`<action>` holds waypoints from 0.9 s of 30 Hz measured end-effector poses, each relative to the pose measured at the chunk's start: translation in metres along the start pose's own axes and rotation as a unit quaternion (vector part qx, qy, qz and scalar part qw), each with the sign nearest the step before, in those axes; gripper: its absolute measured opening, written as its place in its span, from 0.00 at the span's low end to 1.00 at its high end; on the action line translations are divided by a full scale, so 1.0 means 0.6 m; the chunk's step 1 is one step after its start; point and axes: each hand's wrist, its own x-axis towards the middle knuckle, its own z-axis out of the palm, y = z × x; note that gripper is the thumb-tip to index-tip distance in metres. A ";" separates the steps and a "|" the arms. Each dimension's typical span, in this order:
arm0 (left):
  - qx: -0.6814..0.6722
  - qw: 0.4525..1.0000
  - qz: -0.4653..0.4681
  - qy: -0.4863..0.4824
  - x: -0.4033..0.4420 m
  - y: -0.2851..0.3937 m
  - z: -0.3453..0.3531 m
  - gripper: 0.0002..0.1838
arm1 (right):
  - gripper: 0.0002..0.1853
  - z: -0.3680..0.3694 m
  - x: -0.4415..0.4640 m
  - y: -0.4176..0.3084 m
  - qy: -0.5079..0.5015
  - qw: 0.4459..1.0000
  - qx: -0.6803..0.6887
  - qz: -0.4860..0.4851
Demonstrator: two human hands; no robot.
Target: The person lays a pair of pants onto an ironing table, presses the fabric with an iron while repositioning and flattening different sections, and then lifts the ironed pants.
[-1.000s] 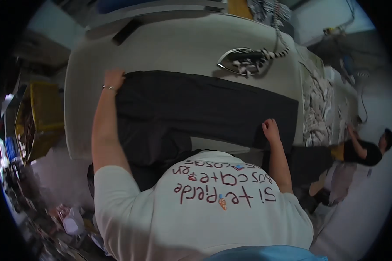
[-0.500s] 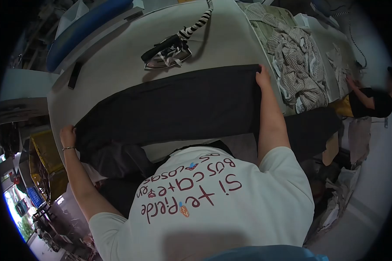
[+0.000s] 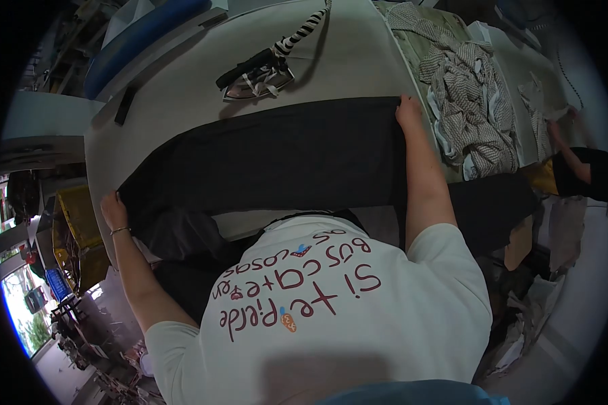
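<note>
Holding dark garment [image 3: 270, 155] lengthwise on table [image 3: 365, 54]: left hand [image 3: 115, 210] pinching edge, 8 o'clock from garment's middle; right hand [image 3: 409, 113] gripping corner, 2 o'clock. Span between hands mostly smooth, suggesting even tension; folds [image 3: 189, 235] bunched, 7 o'clock. Iron [image 3: 257, 81] off garment, 12 o'clock.

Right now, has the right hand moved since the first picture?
Yes. Against the right edge of the table, the right hand has gone forward and rightward, and now grips the dark cloth at its far right corner.
</note>
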 end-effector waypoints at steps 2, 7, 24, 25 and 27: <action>0.013 1.000 -0.003 0.012 -0.009 0.012 -0.009 0.08 | 0.17 -0.001 0.001 -0.003 0.006 0.997 -0.059 -0.040; 0.057 0.998 -0.035 -0.008 -0.028 0.026 -0.031 0.11 | 0.16 0.005 0.007 -0.008 0.001 0.999 0.024 -0.032; -0.009 0.926 -0.375 -0.036 -0.252 0.018 -0.143 0.21 | 0.12 -0.105 -0.071 0.133 -0.093 0.862 0.488 -0.105; 0.001 0.923 -0.383 -0.039 -0.268 -0.008 -0.163 0.21 | 0.15 -0.066 -0.060 0.194 -0.072 0.873 0.477 -0.067; 0.012 0.929 -0.367 0.039 -0.282 -0.067 -0.209 0.22 | 0.21 -0.084 -0.086 0.228 -0.066 0.799 0.587 0.113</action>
